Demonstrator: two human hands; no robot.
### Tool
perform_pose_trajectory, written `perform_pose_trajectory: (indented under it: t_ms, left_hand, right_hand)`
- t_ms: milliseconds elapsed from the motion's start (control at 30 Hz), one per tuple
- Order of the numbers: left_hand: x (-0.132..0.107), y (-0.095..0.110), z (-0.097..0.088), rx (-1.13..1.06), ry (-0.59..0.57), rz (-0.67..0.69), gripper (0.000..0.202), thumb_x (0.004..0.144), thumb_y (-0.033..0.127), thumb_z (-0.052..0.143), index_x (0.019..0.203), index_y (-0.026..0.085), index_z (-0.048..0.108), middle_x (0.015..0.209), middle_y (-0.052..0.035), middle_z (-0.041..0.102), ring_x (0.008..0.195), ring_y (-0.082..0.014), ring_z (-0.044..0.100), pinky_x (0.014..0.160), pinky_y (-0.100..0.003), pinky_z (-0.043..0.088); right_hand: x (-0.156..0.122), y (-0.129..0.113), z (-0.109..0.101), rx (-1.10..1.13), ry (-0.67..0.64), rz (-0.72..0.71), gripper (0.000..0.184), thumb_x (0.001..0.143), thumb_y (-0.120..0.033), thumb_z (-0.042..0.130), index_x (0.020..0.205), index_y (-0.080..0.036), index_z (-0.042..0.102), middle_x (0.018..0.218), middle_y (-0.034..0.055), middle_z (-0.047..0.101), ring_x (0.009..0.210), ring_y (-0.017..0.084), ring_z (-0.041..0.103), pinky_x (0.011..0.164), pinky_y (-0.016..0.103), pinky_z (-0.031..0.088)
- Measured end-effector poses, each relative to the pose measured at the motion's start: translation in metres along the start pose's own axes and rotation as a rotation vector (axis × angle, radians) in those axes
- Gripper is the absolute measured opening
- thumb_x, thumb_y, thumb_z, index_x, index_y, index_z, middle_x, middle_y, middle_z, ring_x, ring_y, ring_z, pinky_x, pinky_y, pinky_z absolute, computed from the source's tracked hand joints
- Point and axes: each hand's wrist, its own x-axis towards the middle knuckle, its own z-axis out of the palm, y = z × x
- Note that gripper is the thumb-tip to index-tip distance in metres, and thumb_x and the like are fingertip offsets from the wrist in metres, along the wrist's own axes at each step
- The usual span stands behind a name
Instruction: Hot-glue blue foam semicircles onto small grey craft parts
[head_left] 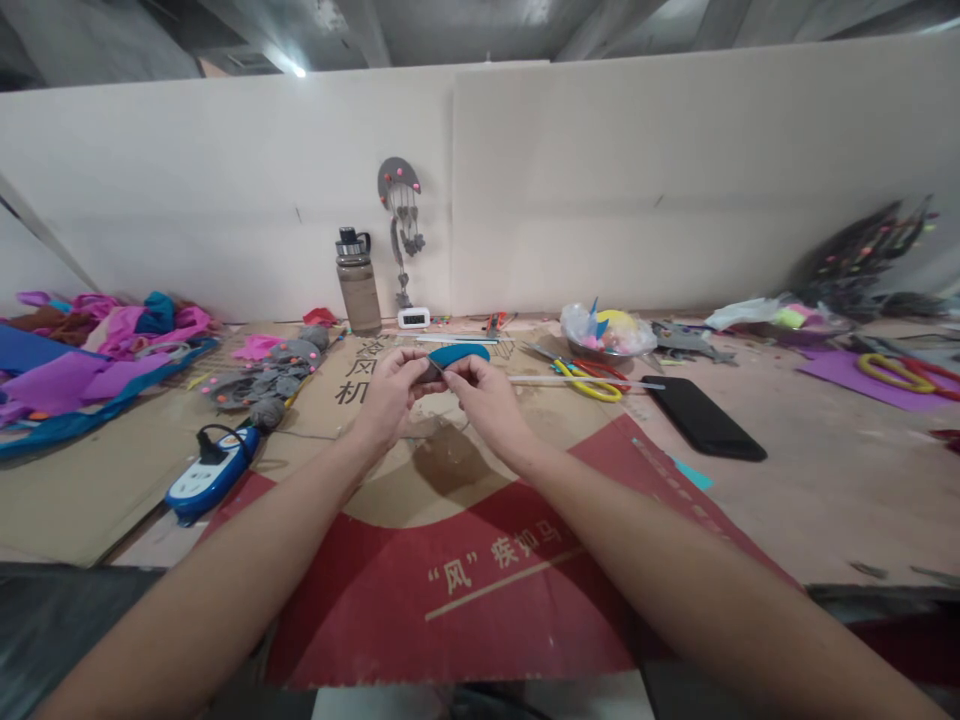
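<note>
Both my hands meet above the middle of the flattened cardboard sheet (480,560). A small blue felt piece (459,354), shaped like a half oval, is pinched between them. My left hand (391,392) grips its left end with curled fingers. My right hand (484,395) holds the right end and underside, fingers closed. A bit of grey felt seems to show under the blue piece at the left fingertips. The hands cast a shadow on the cardboard below.
Yellow-handled scissors (589,384) and a black phone (703,418) lie right of the hands. A blue power strip (212,474) and grey felt shapes (259,380) lie left. Coloured felt piles (90,350), a water bottle (358,282), a small clock (413,317) and a bag of pom-poms (607,330) line the back.
</note>
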Motion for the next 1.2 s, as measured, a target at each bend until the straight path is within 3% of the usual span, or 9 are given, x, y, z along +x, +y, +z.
perform_pose_trajectory:
  t_ms: [133,333,567,700,933,1067,1200]
  left_hand:
    - [0.001,-0.002,0.0,0.068,0.017,0.013,0.02,0.066,0.018,0.073,0.079,0.015,0.058,0.076,-0.0001,0.061,0.071,-0.0107,0.06,0.076,-0.031,0.054]
    - [0.005,-0.008,-0.006,0.123,0.005,0.032,0.016,0.066,0.02,0.075,0.073,0.014,0.061,0.073,0.0,0.062,0.07,-0.0099,0.059,0.08,-0.03,0.053]
    - [0.013,-0.002,-0.016,0.088,0.064,0.007,0.018,0.067,0.023,0.074,0.072,0.013,0.06,0.072,-0.002,0.063,0.068,-0.0114,0.06,0.076,-0.031,0.053]
    - [0.021,0.002,-0.026,0.082,0.114,0.025,0.017,0.068,0.021,0.073,0.07,0.012,0.06,0.069,-0.0023,0.062,0.066,-0.0104,0.06,0.071,-0.027,0.052]
    - [0.025,-0.006,-0.031,0.063,0.055,-0.018,0.013,0.069,0.019,0.072,0.071,0.012,0.062,0.069,-0.0029,0.063,0.065,-0.0098,0.059,0.068,-0.025,0.052]
    - [0.025,-0.003,-0.031,0.015,0.1,0.003,0.01,0.07,0.015,0.07,0.071,0.011,0.061,0.069,-0.003,0.062,0.066,-0.0093,0.06,0.067,-0.022,0.051]
    - [0.027,0.002,-0.035,-0.022,0.169,0.023,0.008,0.071,0.012,0.069,0.071,0.01,0.061,0.069,-0.0031,0.062,0.066,-0.0087,0.06,0.066,-0.021,0.051]
  right_hand:
    - [0.002,0.002,0.0,-0.025,0.001,-0.039,0.014,0.079,-0.029,0.052,0.069,-0.019,0.055,0.068,-0.0017,0.057,0.065,0.012,0.048,0.067,0.027,0.04]
    - [0.005,0.007,0.001,-0.044,-0.037,-0.07,0.012,0.08,-0.027,0.053,0.075,-0.018,0.058,0.073,0.0,0.062,0.07,0.013,0.054,0.07,0.029,0.042]
    - [-0.002,0.005,-0.001,-0.184,-0.104,-0.233,0.016,0.085,-0.025,0.049,0.09,-0.019,0.063,0.097,0.0047,0.067,0.091,0.016,0.058,0.085,0.032,0.042]
    - [-0.004,0.005,-0.004,-0.298,-0.09,-0.224,0.013,0.084,-0.026,0.052,0.087,-0.019,0.062,0.093,0.0054,0.065,0.088,0.017,0.057,0.081,0.032,0.042]
    - [-0.001,0.003,-0.009,-0.396,-0.055,-0.262,0.015,0.086,-0.029,0.05,0.083,-0.018,0.06,0.083,0.0032,0.063,0.079,0.015,0.054,0.073,0.028,0.039]
    - [0.003,-0.001,-0.021,-0.63,-0.043,-0.211,0.024,0.09,-0.033,0.044,0.079,-0.019,0.06,0.077,0.0047,0.064,0.073,0.017,0.054,0.068,0.029,0.036]
    - [0.005,0.004,-0.034,-0.926,-0.067,-0.06,0.033,0.089,-0.041,0.046,0.082,-0.014,0.064,0.082,0.015,0.066,0.078,0.024,0.059,0.07,0.033,0.039]
